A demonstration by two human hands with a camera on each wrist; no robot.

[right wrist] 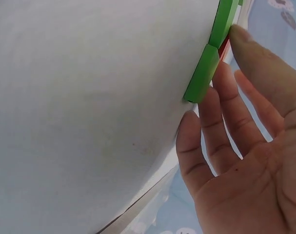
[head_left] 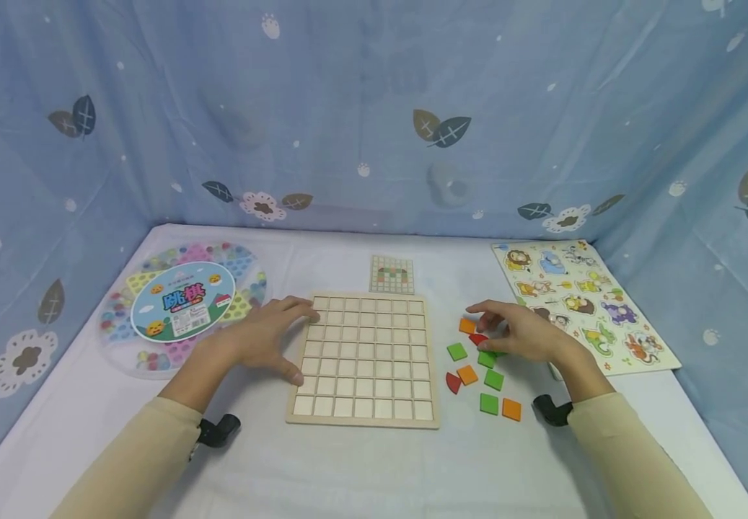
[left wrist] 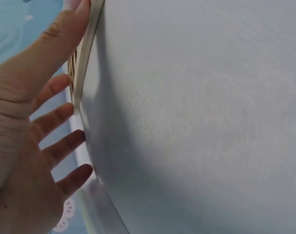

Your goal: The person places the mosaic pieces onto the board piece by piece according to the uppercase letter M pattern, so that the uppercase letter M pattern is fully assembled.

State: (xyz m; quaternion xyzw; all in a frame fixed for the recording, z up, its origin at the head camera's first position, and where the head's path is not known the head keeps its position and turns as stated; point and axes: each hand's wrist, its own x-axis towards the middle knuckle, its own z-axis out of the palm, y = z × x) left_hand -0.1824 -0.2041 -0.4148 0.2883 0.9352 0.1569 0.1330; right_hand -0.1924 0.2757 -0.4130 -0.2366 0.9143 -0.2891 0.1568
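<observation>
A square wooden grid board (head_left: pixel 363 422) lies on the table with bare cells. My left hand (head_left: pixel 260 337) is at its left edge, thumb and fingers spread along the frame. Right of the board several small coloured tiles lie loose: green squares (head_left: pixel 488 404), orange squares (head_left: pixel 511 409) and red quarter-circles (head_left: pixel 454 383). Over the upper tiles, my right hand (head_left: pixel 526 331) has its fingers loosely bent. In the right wrist view its thumb is close to a green tile (right wrist: pixel 204 73), with no tile visibly pinched; the hand partly hides some pieces in the head view.
Behind the board lies a small pattern card (head_left: pixel 392 275) with a printed grid. A round clear-plastic game box (head_left: pixel 182 301) stands at the left. An animal puzzle board (head_left: pixel 584 306) lies at the back right. A patterned blue curtain (head_left: pixel 374 115) surrounds the table.
</observation>
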